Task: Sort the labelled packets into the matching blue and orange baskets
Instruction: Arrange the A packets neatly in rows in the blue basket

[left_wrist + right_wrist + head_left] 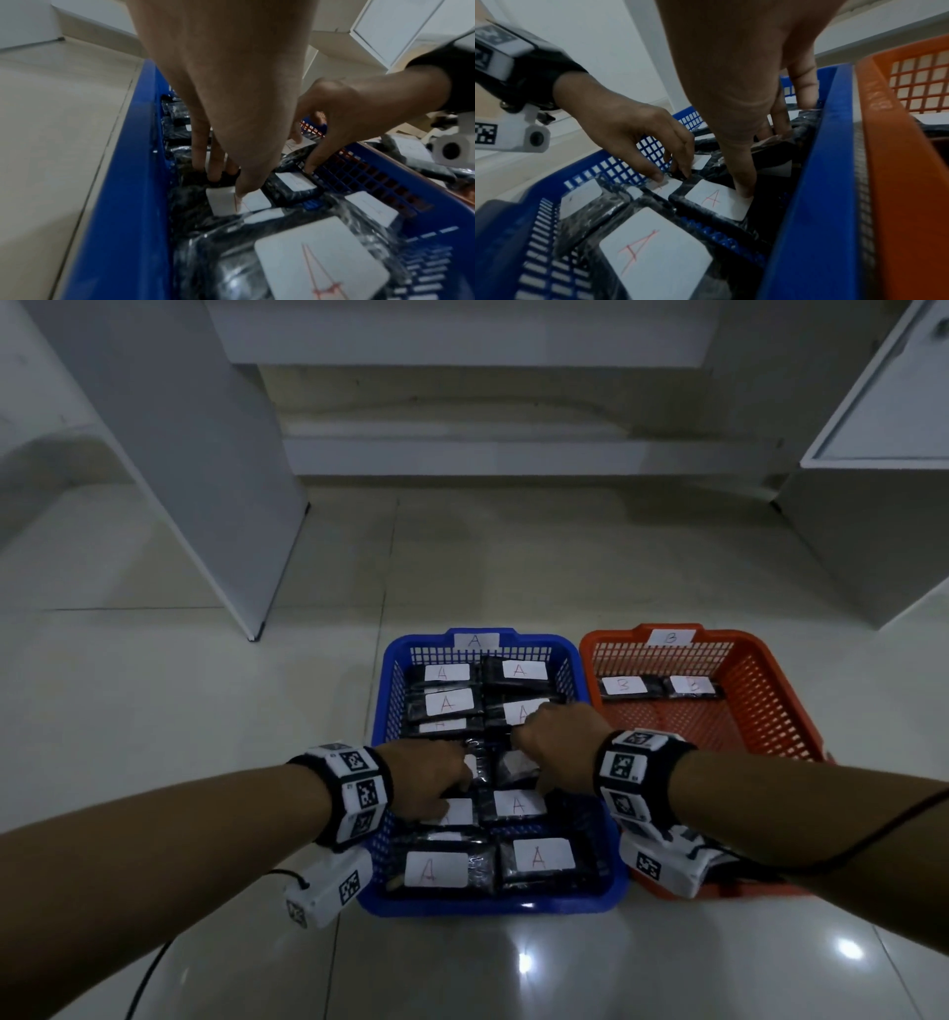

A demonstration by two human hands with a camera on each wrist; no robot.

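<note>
The blue basket (493, 907) tagged A holds several black packets with white A labels, such as the near one (543, 856). The orange basket (708, 726) tagged B holds two B packets (624, 685) at its far end. Both hands reach into the middle of the blue basket. My left hand (454, 796) (228, 183) pinches the edge of a labelled packet (223, 203) between thumb and fingers. My right hand (534, 752) (759, 162) straddles a black packet (775, 168), with its thumb (744, 190) down at the far edge of an A packet (716, 201). That packet's label is hidden.
The baskets stand side by side on a glossy tiled floor (667, 968). A white cabinet panel (205, 480) rises at the left and a white cabinet (883, 516) at the right. A step (488, 454) runs along the back.
</note>
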